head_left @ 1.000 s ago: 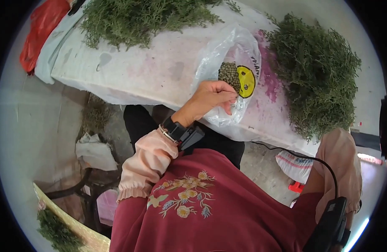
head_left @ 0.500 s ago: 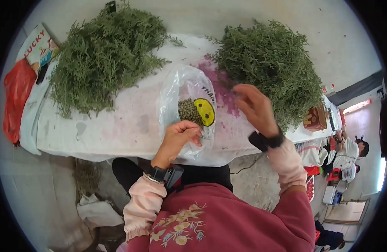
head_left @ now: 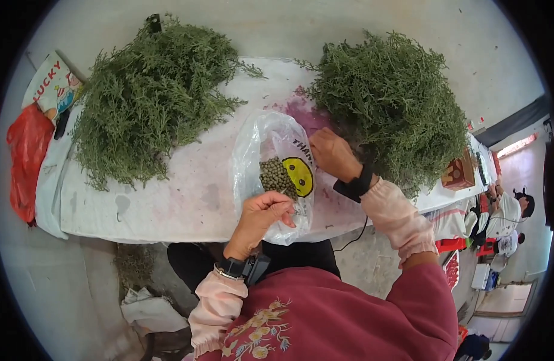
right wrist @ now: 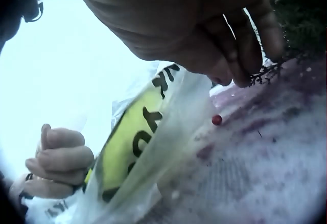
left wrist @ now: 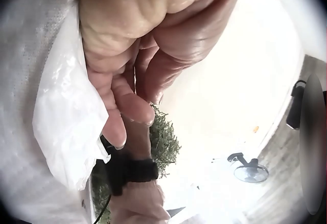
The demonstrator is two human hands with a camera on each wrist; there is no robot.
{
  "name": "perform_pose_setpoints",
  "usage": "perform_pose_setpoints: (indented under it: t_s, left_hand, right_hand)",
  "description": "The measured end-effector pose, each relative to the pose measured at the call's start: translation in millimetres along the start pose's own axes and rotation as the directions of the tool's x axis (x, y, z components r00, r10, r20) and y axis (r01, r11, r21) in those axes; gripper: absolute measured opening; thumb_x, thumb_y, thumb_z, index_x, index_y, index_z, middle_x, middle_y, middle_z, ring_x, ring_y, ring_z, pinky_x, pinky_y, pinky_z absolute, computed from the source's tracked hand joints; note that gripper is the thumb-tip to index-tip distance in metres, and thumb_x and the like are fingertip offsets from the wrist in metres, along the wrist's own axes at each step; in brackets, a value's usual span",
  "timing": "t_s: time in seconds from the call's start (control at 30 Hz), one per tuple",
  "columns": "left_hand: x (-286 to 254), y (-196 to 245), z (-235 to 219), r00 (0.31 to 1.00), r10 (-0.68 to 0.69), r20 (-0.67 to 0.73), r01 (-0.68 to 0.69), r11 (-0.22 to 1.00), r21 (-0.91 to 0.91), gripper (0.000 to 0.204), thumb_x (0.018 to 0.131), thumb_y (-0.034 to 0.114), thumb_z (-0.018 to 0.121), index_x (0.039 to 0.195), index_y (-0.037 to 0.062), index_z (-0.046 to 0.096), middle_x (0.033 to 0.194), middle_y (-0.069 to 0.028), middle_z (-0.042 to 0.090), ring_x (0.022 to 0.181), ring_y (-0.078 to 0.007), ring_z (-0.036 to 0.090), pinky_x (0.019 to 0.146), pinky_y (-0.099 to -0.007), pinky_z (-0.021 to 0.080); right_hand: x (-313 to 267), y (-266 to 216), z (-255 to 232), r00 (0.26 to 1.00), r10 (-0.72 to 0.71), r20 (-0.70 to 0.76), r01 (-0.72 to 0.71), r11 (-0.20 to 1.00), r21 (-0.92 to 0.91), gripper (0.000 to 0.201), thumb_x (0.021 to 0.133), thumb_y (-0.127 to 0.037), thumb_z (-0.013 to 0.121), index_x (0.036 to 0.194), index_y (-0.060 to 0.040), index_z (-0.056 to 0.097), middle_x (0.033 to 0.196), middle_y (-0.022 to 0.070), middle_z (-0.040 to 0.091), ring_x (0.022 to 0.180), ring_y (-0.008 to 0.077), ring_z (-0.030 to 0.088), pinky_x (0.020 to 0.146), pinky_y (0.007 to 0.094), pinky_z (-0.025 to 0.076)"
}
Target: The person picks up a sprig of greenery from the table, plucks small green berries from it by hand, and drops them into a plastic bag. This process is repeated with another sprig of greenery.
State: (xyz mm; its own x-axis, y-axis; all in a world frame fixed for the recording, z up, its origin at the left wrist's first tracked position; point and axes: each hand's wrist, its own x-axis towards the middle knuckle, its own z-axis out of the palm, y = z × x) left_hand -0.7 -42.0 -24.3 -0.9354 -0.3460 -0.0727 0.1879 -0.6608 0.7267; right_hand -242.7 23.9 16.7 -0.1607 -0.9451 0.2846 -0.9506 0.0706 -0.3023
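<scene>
My left hand (head_left: 262,219) hovers over the near part of a clear plastic bag (head_left: 248,144). Its thumb and forefinger press together, with nothing showing between them; the other fingers (left wrist: 134,106) bend loosely. Inside the bag lies a heap of small round greenish-brown beads (head_left: 274,174), beside a printed yellow smiley. At the bag's right edge my right hand (head_left: 334,155) is low over the purple-stained cloth, fingers curled downward. A thin dark sprig (right wrist: 265,73) shows right at its fingertips; I cannot tell whether they pinch it. A small red bead (right wrist: 217,119) sits on the cloth below.
Bushy green sprig piles stand at the left (head_left: 150,96) and right (head_left: 391,102) of the white-covered table (head_left: 108,219). A red bag (head_left: 30,156) hangs over the left end. At the far right are a cardboard box (head_left: 459,171) and another person (head_left: 507,210).
My right hand came up from my side to above the table, then moved left and down to the bag's edge. The left hand keeps its place over the bag while the head view shifts.
</scene>
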Motion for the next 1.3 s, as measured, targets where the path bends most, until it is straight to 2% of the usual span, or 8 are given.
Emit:
perform_pose_setpoints:
  t_s: [0.17,0.33,0.6,0.67,0.73,0.83,1.0,1.3]
  left_hand:
    - [0,1,4,1.000,-0.016,0.010,0.016,1.000,0.005,0.012,0.087,0.006,0.057,0.094,-0.0032,0.061,0.081,-0.0085,0.061,0.066,-0.0144,0.058,0.064,-0.0309,0.053]
    - [0,4,7,0.999,-0.024,-0.021,0.024,1.000,-0.007,0.010,0.088,0.005,0.055,0.092,-0.0036,0.060,0.081,-0.0112,0.061,0.065,-0.0155,0.058,0.064,-0.0344,0.053]
    - [0,2,5,1.000,-0.005,-0.009,0.005,1.000,0.000,0.011,0.088,0.005,0.055,0.091,-0.0041,0.059,0.082,-0.0118,0.061,0.065,-0.0155,0.058,0.064,-0.0358,0.054]
    - [-1,1,5,1.000,-0.006,-0.014,0.006,1.000,0.000,0.011,0.088,0.005,0.055,0.091,-0.0042,0.059,0.083,-0.0118,0.061,0.065,-0.0155,0.058,0.064,-0.0359,0.054]
    - [-1,0,5,1.000,0.007,-0.020,-0.007,1.000,-0.006,0.011,0.088,0.005,0.054,0.092,-0.0044,0.059,0.083,-0.0119,0.061,0.065,-0.0154,0.057,0.065,-0.0360,0.054]
    - [0,0,5,0.999,0.021,-0.032,-0.020,1.000,0.012,0.012,0.089,0.006,0.055,0.093,-0.0045,0.059,0.083,-0.0118,0.061,0.065,-0.0153,0.057,0.064,-0.0355,0.054]
    - [-1,-6,10,0.994,0.062,-0.092,-0.054,0.994,0.092,0.012,0.089,0.006,0.055,0.094,-0.0046,0.058,0.083,-0.0112,0.061,0.065,-0.0146,0.058,0.064,-0.0340,0.053]
    - [-9,-4,39,0.951,0.151,-0.270,-0.074,0.958,0.278,0.018,0.085,0.004,0.060,0.101,-0.0035,0.061,0.081,-0.0070,0.062,0.064,-0.0125,0.059,0.065,-0.0261,0.051]
  right_hand:
    - [-5,3,4,0.956,-0.018,-0.292,0.035,0.998,0.054,0.016,0.073,-0.002,0.057,0.089,-0.0042,0.057,0.090,0.0122,0.059,0.083,0.0363,0.055,0.069,0.0389,0.048]
    - [-8,18,1,0.984,0.107,-0.142,-0.116,0.992,-0.055,0.016,0.073,-0.001,0.057,0.089,-0.0026,0.057,0.090,0.0115,0.058,0.082,0.0354,0.056,0.069,0.0392,0.048]
    - [-17,8,-18,0.980,-0.132,-0.152,0.109,0.982,-0.154,0.013,0.076,-0.003,0.059,0.089,-0.0022,0.058,0.088,0.0098,0.059,0.079,0.0246,0.059,0.071,0.0325,0.048]
    - [-31,-17,-36,0.988,0.096,-0.119,-0.072,0.978,0.194,0.007,0.081,-0.005,0.058,0.087,-0.0022,0.057,0.085,0.0083,0.060,0.075,0.0182,0.058,0.069,0.0287,0.047]
    - [-46,-39,-48,0.976,0.206,-0.065,-0.169,0.917,0.360,0.005,0.083,-0.006,0.057,0.086,-0.0022,0.057,0.083,0.0076,0.061,0.073,0.0150,0.058,0.069,0.0268,0.047]
    - [-70,-66,-52,0.925,0.366,0.102,-0.197,0.234,0.952,0.008,0.089,-0.009,0.054,0.090,-0.0014,0.057,0.083,0.0067,0.062,0.071,0.0094,0.056,0.066,0.0228,0.047]
    - [-80,-71,-19,0.898,0.419,0.136,-0.236,0.195,0.952,0.010,0.089,-0.009,0.054,0.093,-0.0001,0.056,0.084,0.0076,0.062,0.069,0.0107,0.056,0.063,0.0239,0.048]
    - [-87,-83,-9,0.864,0.375,0.336,-0.297,-0.158,0.942,0.010,0.090,-0.009,0.053,0.094,-0.0007,0.056,0.083,0.0070,0.061,0.065,0.0098,0.055,0.056,0.0231,0.046]
